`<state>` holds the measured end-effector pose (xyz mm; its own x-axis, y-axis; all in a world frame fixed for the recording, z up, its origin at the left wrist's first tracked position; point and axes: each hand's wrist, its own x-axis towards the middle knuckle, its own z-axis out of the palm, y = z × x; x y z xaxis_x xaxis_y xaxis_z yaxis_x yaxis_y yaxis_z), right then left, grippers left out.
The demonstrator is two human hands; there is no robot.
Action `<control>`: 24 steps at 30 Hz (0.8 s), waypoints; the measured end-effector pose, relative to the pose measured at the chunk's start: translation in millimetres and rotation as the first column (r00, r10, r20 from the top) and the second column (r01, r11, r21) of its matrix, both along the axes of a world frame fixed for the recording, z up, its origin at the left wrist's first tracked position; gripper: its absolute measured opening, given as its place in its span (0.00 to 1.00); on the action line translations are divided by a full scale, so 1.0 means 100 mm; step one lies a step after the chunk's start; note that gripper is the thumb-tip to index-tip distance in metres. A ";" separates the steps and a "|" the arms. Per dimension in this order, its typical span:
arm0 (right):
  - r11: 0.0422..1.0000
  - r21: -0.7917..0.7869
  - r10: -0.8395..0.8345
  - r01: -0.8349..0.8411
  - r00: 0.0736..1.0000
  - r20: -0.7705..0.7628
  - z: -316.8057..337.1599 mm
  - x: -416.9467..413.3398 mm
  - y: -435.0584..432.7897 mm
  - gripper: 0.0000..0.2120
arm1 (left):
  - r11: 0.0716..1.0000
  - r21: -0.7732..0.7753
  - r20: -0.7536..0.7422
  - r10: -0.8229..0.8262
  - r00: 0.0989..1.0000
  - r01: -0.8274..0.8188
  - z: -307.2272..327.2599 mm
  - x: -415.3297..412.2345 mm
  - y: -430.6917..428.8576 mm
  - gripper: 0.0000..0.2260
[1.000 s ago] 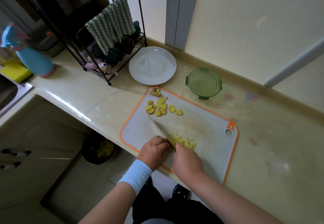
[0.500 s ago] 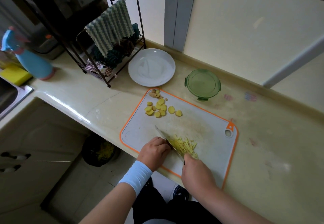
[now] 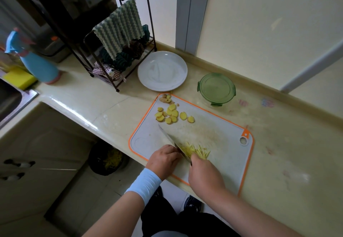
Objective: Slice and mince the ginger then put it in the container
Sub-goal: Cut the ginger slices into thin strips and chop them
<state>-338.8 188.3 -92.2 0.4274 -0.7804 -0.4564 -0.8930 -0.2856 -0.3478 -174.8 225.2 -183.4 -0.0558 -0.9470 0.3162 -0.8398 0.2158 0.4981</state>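
Ginger strips [image 3: 199, 151] on board [image 3: 222, 140], right hand [image 3: 204, 176] grasping knife [image 3: 167, 136], left hand [image 3: 164, 159] curled beside blade, grasp unclear

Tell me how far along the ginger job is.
Done: round ginger slices lie at the cutting board's far corner. In hand: the right hand works the knife through a pile of ginger strips, left hand beside the blade. Left: cut the remaining slices, mince everything, then fill the green container, whose lid is on.
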 end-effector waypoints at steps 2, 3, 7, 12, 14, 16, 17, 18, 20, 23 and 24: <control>1.000 -0.002 -0.023 0.023 0.999 -0.029 0.01 -0.12 0.06 0.07 | 1.000 -0.010 -0.017 0.006 1.000 -0.006 -0.01 0.00 0.01 0.07; 1.000 0.004 -0.028 0.028 0.999 -0.041 -0.01 -0.16 0.09 0.07 | 1.000 -0.015 -0.025 0.007 1.000 -0.008 -0.02 -0.01 0.01 0.07; 0.999 0.030 -0.029 0.030 0.998 -0.050 -0.09 -0.14 0.12 0.06 | 0.999 -0.036 -0.044 0.001 0.999 -0.003 -0.01 -0.02 0.01 0.09; 1.000 0.012 -0.005 0.005 1.000 -0.029 -0.12 0.18 -0.02 0.04 | 1.000 -0.018 -0.026 0.004 1.000 -0.004 -0.01 -0.03 0.03 0.09; 1.000 0.001 0.001 -0.001 0.999 -0.032 -0.12 0.28 -0.08 0.07 | 1.000 -0.021 -0.017 -0.002 1.000 0.001 0.00 -0.03 0.02 0.09; 1.000 -0.007 0.005 -0.005 0.999 -0.034 -0.10 0.33 -0.11 0.09 | 1.000 -0.028 -0.009 -0.005 1.000 0.005 0.02 -0.03 0.01 0.08; 1.000 -0.001 0.004 -0.004 1.000 -0.028 -0.11 0.33 -0.11 0.09 | 1.000 -0.029 -0.009 -0.005 1.000 0.005 0.02 -0.03 0.01 0.08; 1.000 0.007 0.001 0.000 1.000 -0.018 -0.10 0.31 -0.11 0.07 | 1.000 -0.027 -0.012 -0.006 1.000 0.006 0.02 -0.03 0.01 0.08; 1.000 0.011 -0.006 0.006 1.000 -0.005 -0.08 0.23 -0.10 0.03 | 1.000 -0.022 -0.021 -0.004 1.000 0.003 0.01 -0.03 0.01 0.09; 1.000 0.006 -0.013 0.013 1.000 0.005 -0.05 0.03 -0.03 0.05 | 1.000 -0.021 -0.019 0.003 1.000 -0.004 0.00 -0.02 0.01 0.08; 1.000 0.010 -0.018 0.018 1.000 -0.005 -0.04 -0.04 0.00 0.05 | 1.000 -0.020 -0.018 0.005 1.000 -0.005 -0.01 -0.01 0.01 0.07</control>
